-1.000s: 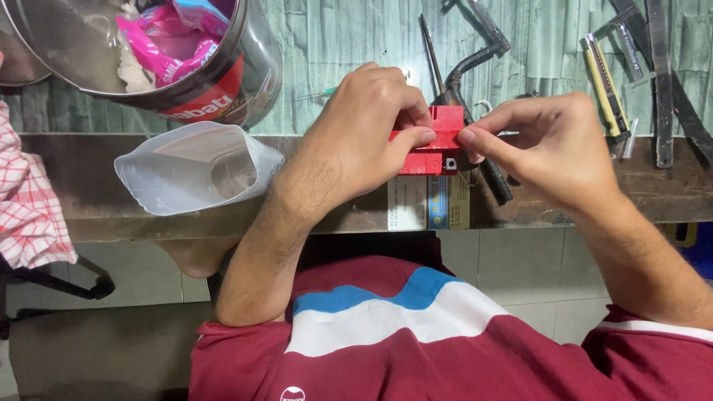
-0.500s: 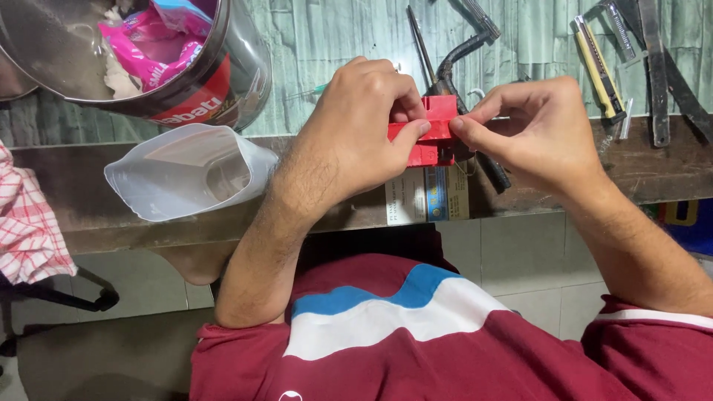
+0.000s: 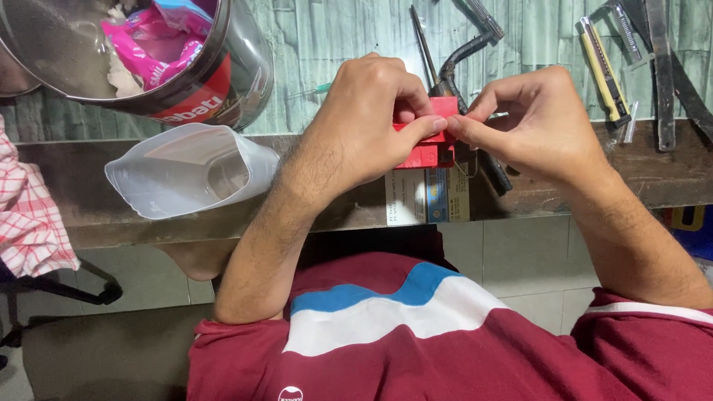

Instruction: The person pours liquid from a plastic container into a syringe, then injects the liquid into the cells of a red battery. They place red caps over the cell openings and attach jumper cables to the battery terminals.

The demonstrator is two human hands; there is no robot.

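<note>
Red plastic part (image 3: 427, 141) sits pinched between both hands above the table (image 3: 89, 200) edge: the left hand (image 3: 364, 126) clamps it with thumb and fingers, the right hand (image 3: 535, 126) grips its right end. Black pliers (image 3: 464, 74) lie just behind.

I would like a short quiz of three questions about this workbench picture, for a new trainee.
1. True or false: both hands touch the red box.
2. Which thing lies on its side left of the left hand? A) clear jug B) glass bottle C) paint brush
3. What colour is the utility knife at the upper right?

Key:
1. True; the right hand pinches its edge.
2. A, the clear jug.
3. Yellow and black.
</note>
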